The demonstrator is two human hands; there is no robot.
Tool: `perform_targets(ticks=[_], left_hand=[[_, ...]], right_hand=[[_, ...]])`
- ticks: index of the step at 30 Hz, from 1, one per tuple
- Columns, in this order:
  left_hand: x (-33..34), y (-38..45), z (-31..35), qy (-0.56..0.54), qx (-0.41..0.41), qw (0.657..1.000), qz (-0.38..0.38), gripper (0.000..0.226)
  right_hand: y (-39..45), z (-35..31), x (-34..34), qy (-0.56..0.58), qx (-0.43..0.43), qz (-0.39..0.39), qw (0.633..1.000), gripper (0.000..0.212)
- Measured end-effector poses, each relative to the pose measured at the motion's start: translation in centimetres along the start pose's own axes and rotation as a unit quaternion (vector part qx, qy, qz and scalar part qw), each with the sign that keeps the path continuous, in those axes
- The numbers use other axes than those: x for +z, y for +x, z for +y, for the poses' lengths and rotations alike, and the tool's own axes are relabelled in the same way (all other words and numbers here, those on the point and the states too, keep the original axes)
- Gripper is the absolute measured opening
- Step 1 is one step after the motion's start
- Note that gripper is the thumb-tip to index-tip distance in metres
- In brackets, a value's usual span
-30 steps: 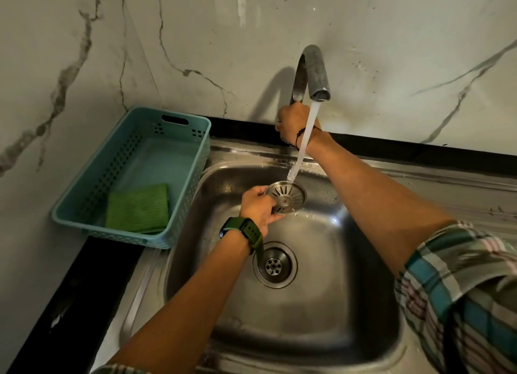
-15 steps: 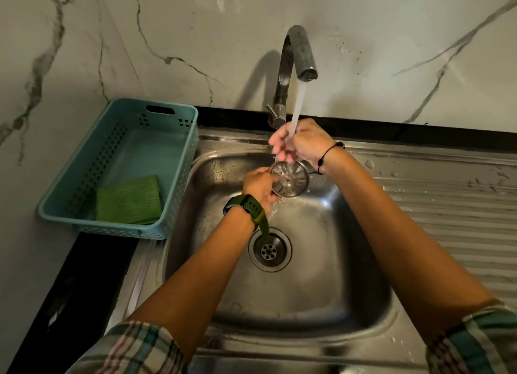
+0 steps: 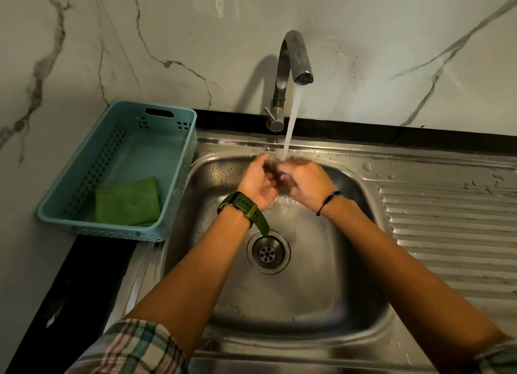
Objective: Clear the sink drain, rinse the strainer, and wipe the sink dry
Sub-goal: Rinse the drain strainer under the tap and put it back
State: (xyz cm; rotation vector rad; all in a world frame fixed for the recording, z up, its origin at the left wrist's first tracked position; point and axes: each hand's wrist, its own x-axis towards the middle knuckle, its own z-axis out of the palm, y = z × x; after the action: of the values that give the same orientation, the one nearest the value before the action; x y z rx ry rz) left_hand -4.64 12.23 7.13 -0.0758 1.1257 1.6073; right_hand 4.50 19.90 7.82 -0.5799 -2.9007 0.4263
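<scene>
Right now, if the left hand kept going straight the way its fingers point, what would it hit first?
The left hand points up and to the right, toward the right hand, which it already meets under the water stream. So it would probably press into those fingers first; whatever is held between them is hidden.

Two hands are counted, a left hand (image 3: 258, 182) and a right hand (image 3: 303, 184), both under one stream of water (image 3: 291, 121) from one faucet (image 3: 291, 63). One sink (image 3: 349, 303) with one drain (image 3: 268, 252) is seen. One basket (image 3: 179, 177) holding one green cloth (image 3: 127, 203) is counted. One watch (image 3: 242, 208) and one wrist cord (image 3: 327, 201) are worn.
</scene>
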Motion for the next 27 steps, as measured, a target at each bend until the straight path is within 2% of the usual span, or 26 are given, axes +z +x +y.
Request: perform_targets(ticks=[1, 2, 3, 4, 5, 6, 7, 8, 9, 10, 11, 13, 15, 16, 17, 19, 22, 27], left_hand=[[0.1, 0.1, 0.0, 0.001, 0.004, 1.000, -0.007, 0.035], [0.1, 0.3, 0.1, 0.006, 0.008, 1.000, -0.014, 0.038], [0.1, 0.4, 0.0, 0.013, 0.011, 1.000, -0.020, 0.039], [0.0, 0.5, -0.1, 0.021, 0.013, 1.000, -0.018, 0.039], [0.0, 0.5, -0.3, 0.031, 0.012, 0.999, -0.009, 0.039], [0.0, 0.5, -0.4, 0.041, 0.011, 0.999, 0.007, 0.037], [-0.2, 0.5, -0.5, 0.047, 0.007, 0.998, 0.028, 0.035], [-0.5, 0.5, -0.5, 0.047, 0.002, 0.998, 0.047, 0.033], [-0.9, 0.6, -0.6, 0.043, -0.004, 0.997, 0.060, 0.031], [-1.2, 0.6, -0.7, 0.040, -0.007, 0.997, 0.069, 0.030], [-1.5, 0.6, -0.7, 0.038, -0.010, 0.996, 0.076, 0.030], [-1.9, 0.6, -1.0, 0.038, -0.013, 0.995, 0.088, 0.030], [-2.1, 0.6, -1.2, 0.040, -0.011, 0.995, 0.086, 0.032], [-2.2, 0.6, -1.2, 0.042, -0.010, 0.996, 0.083, 0.033], [-2.2, 0.6, -1.2, 0.042, -0.009, 0.996, 0.080, 0.033], [-2.1, 0.6, -1.2, 0.029, -0.011, 0.997, 0.073, 0.033], [-1.7, 0.3, -1.2, 0.035, -0.002, 0.998, 0.060, 0.032], [-1.7, 0.7, -1.3, 0.038, 0.001, 0.997, 0.063, 0.033]], right_hand=[[0.0, 0.0, -0.1, 0.129, 0.049, 0.042, 0.990, 0.022], [0.0, -0.1, -0.2, 0.257, 0.098, 0.088, 0.957, 0.018], [0.3, -0.1, -0.4, 0.380, 0.162, 0.132, 0.901, 0.016], [0.8, -0.3, -0.6, 0.487, 0.230, 0.158, 0.827, 0.018], [1.3, -0.3, -0.6, 0.540, 0.293, 0.166, 0.772, 0.020], [1.7, -0.4, -0.5, 0.535, 0.332, 0.159, 0.761, 0.020], [2.2, -0.3, -0.5, 0.460, 0.335, 0.138, 0.811, 0.014], [2.4, -0.3, -0.4, 0.362, 0.306, 0.107, 0.874, 0.009], [2.6, -0.3, -0.3, 0.270, 0.265, 0.094, 0.921, 0.012], [2.7, -0.4, -0.4, 0.213, 0.226, 0.093, 0.946, 0.016], [2.8, -0.8, -0.8, 0.196, 0.196, 0.096, 0.956, 0.016], [3.1, -1.4, -1.7, 0.242, 0.152, 0.050, 0.957, 0.019], [3.3, -1.9, -2.5, 0.305, 0.135, -0.071, 0.940, 0.024], [3.5, -2.0, -2.7, 0.292, 0.128, -0.111, 0.941, 0.024], [3.7, -1.9, -2.8, 0.258, 0.123, -0.114, 0.951, 0.022], [3.9, -1.8, -2.8, 0.223, 0.125, -0.072, 0.964, 0.019], [3.5, -1.5, -2.5, 0.312, 0.131, -0.076, 0.938, 0.017], [3.0, -0.7, -2.2, 0.252, 0.151, 0.000, 0.956, 0.019]])
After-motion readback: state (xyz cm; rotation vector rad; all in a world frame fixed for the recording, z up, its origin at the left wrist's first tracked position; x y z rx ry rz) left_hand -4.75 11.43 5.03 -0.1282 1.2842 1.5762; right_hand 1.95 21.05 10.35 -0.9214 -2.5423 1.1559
